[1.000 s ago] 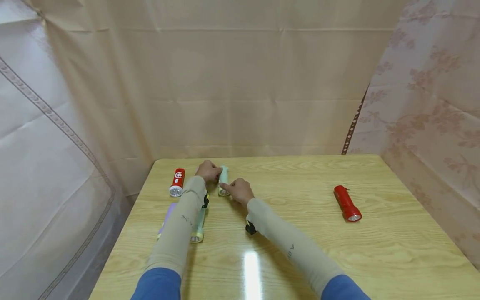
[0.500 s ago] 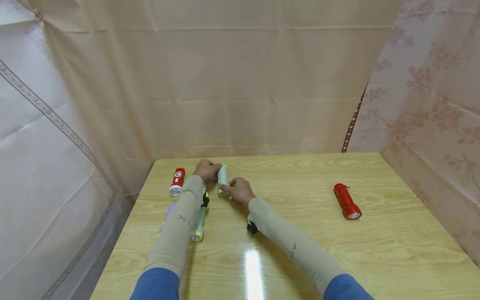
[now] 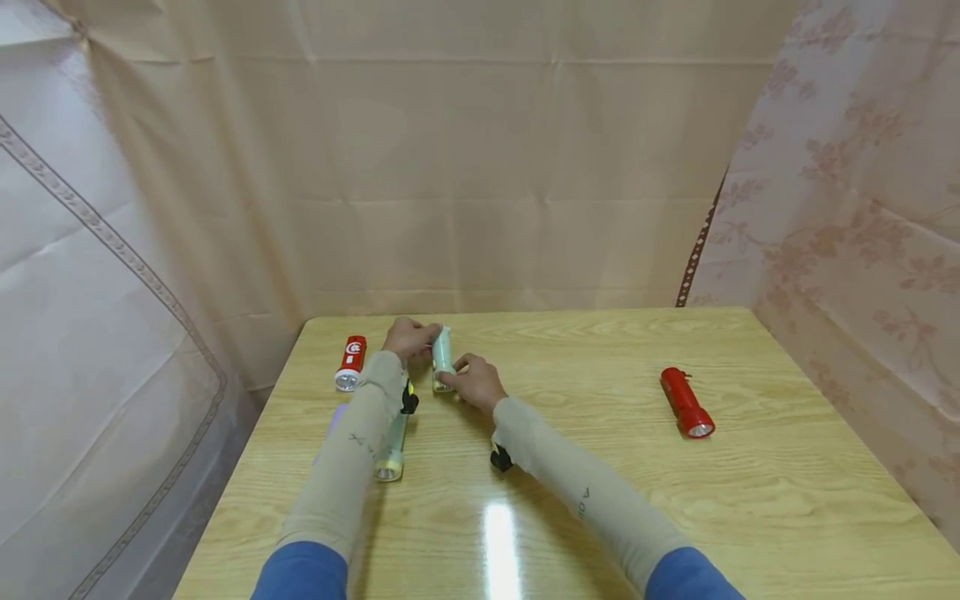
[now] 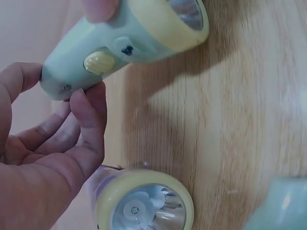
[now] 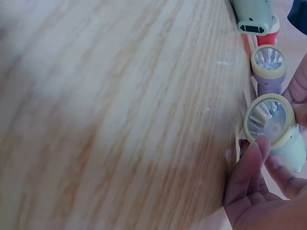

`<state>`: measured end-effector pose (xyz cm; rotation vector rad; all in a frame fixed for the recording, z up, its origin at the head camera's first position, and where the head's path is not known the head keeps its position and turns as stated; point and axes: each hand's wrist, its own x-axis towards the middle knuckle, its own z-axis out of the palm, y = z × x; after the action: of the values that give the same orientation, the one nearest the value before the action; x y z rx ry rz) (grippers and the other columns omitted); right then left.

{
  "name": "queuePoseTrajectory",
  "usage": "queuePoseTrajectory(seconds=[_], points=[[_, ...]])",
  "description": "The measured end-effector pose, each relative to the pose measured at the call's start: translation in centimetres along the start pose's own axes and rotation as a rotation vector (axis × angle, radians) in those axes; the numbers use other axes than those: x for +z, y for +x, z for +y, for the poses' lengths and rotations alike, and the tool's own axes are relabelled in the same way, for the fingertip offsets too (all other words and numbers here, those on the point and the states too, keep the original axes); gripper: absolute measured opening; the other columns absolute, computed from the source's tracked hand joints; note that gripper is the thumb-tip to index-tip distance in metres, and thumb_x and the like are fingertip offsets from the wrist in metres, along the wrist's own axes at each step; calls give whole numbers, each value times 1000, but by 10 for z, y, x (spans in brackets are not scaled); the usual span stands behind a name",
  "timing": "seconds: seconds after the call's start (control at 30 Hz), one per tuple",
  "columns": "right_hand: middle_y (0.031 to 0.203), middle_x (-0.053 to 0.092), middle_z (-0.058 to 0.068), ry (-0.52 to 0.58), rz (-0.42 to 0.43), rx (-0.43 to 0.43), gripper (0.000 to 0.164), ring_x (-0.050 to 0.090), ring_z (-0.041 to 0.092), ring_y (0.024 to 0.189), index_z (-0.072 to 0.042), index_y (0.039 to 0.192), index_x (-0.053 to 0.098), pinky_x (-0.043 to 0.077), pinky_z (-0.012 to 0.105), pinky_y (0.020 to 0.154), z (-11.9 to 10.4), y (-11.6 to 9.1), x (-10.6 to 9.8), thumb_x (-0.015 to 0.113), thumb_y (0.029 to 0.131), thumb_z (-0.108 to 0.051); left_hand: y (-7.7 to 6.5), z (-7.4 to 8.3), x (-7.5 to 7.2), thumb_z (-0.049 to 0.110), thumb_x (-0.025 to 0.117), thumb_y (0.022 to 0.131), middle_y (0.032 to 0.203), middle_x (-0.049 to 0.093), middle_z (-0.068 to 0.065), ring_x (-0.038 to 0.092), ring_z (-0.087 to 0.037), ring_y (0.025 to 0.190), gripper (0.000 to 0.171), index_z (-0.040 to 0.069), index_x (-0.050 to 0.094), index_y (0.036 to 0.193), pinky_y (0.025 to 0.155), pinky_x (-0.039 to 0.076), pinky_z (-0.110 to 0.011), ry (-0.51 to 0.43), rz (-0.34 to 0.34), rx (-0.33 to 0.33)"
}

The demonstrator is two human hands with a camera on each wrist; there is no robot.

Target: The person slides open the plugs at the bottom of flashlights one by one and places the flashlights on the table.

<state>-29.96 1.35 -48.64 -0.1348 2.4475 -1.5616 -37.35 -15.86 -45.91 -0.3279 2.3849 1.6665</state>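
In the head view, my left hand pinches the tail end of a mint-green flashlight between thumb and fingers. My right hand holds the same flashlight at its lamp end, which points toward me. Its yellow rim and side button show in the left wrist view, where the body sits at a slant over a shadow on the wood. In the right wrist view, right fingertips touch the rim of the lens. A purple flashlight with a yellow rim lies beside it, mostly hidden in the head view.
A red-and-white flashlight lies at the table's back left. Under my left forearm are a second green flashlight and a partly covered purple thing. A red flashlight lies at the right. Curtains hang behind the wooden table.
The mint-green flashlight's tail end has risen slightly, with both hands keeping hold of it. The whole head view has shifted a little; the other flashlights stay in place.
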Motion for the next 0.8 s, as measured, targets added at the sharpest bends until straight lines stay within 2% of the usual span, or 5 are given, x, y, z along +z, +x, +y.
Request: queuePoseTrajectory(seconds=[0.23,0.5,0.67,0.8], points=[[94,72,8,-37,33,3,42,65,20,72,-1,111,67,51,28,58,2,1,-7,82,89,-34,-4,5,5,28,67,101,121,68,-22,70,-27,98,44,-9,66,124,94,57,-44,-32,-15,27],[99,69,7,-66,-12,9,44,57,18,81,0,112,75,47,29,66,2,1,-18,80,90,-38,-8,7,10,27,69,99,117,70,-21,69,-23,91,41,-8,67,122,97,55,-46,-99,-13,35],[109,69,8,-62,-51,1,47,63,22,93,-3,119,72,53,35,76,7,-4,-31,79,91,-40,-11,8,15,28,71,98,117,70,-19,70,-23,92,40,-6,70,120,98,55,-47,-124,-56,32],[115,67,9,-50,-76,-8,50,65,25,99,-4,126,68,56,41,82,12,-10,-42,78,93,-41,-13,10,19,29,72,97,116,70,-17,72,-23,91,39,-5,72,117,98,55,-48,-129,-104,58]])
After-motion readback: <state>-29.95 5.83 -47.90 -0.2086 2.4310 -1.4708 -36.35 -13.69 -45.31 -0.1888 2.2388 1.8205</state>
